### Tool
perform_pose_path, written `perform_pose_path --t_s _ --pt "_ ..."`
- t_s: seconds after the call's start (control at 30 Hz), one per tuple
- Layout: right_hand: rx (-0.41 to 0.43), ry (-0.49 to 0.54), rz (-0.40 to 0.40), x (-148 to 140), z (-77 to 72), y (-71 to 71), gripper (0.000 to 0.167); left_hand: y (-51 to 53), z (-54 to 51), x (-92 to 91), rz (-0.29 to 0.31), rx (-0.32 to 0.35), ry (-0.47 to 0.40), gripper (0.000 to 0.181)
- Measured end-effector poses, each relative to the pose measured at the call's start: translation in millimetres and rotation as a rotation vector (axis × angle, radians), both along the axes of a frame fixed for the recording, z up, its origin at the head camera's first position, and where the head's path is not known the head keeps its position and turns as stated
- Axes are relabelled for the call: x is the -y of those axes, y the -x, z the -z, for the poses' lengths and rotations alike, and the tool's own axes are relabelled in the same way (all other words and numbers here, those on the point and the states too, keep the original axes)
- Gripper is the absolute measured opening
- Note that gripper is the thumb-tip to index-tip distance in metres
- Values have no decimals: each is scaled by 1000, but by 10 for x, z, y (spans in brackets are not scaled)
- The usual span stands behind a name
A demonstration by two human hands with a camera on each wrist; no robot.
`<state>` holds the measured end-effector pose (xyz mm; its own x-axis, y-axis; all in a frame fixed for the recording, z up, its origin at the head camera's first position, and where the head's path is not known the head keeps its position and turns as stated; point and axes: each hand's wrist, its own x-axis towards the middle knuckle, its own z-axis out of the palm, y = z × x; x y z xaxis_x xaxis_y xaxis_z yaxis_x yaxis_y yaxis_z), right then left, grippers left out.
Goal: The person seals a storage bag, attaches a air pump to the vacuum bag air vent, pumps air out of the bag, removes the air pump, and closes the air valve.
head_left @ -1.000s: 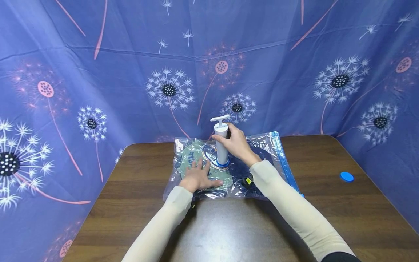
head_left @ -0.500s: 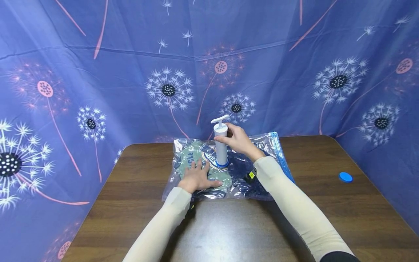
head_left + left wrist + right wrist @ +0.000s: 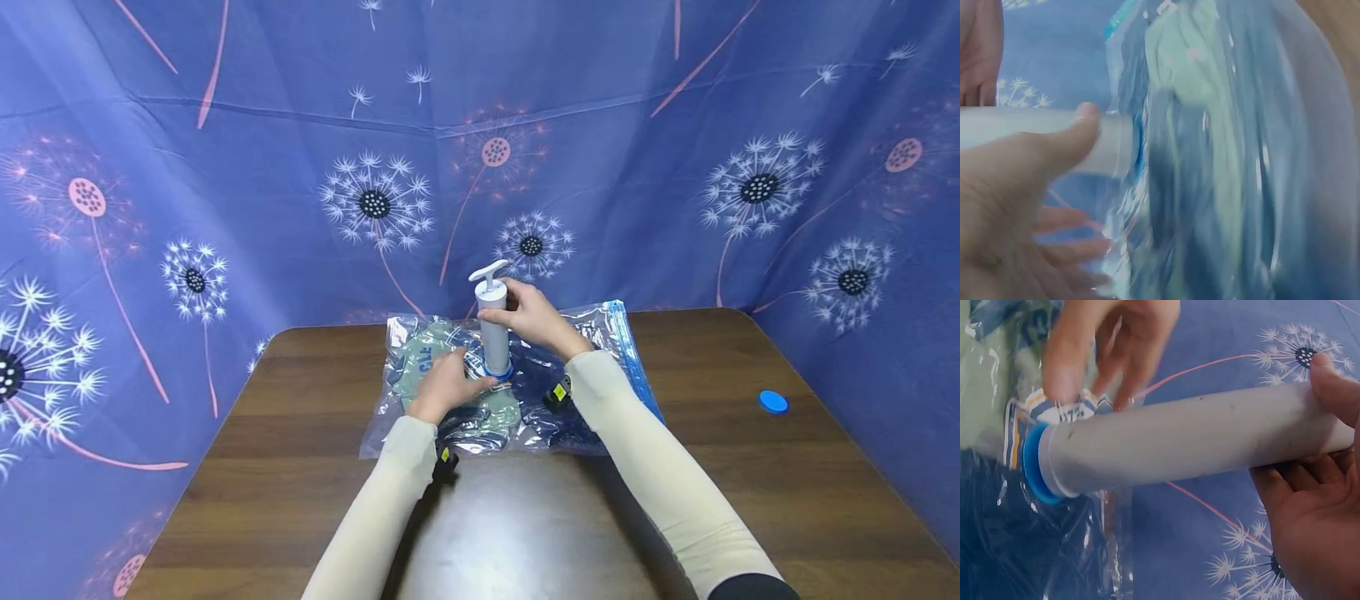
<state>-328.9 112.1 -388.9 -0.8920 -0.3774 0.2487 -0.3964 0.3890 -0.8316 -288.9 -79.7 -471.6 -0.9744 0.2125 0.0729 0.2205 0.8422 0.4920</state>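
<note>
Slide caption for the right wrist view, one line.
Right hand holding a white pump against the blue ring on a clear bag, left hand close beside.

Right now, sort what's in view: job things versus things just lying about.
For the job:
white pump, in the right hand
clear bag of fabric, under the pump
blue ring at the pump's base

Lying about:
blue disc, apart on the table; possibly the bag's cap

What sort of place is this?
Probably a curtained-off tabletop recording setup; nothing beyond it shows. Dandelion-print cloth hangs behind and on both sides of a wood-grain table, which bears a clear vacuum storage bag with a hand pump set on it.
</note>
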Motion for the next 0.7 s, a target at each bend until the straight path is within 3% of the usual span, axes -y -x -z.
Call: perform_pose_path --t_s 0.1,0.27,0.47,0.7 --pt "0 19 -7 16 -19 -13 59 96 40 -103 52 -94 -204 77" --pt "9 58 -4 36 -15 -43 56 154 89 -274 67 -194 -408 52" --pt "-7 75 3 57 35 -53 53 155 72 -354 55 -198 -551 56" --pt "33 143 19 55 48 -82 55 186 73 -369 77 -199 -584 51"
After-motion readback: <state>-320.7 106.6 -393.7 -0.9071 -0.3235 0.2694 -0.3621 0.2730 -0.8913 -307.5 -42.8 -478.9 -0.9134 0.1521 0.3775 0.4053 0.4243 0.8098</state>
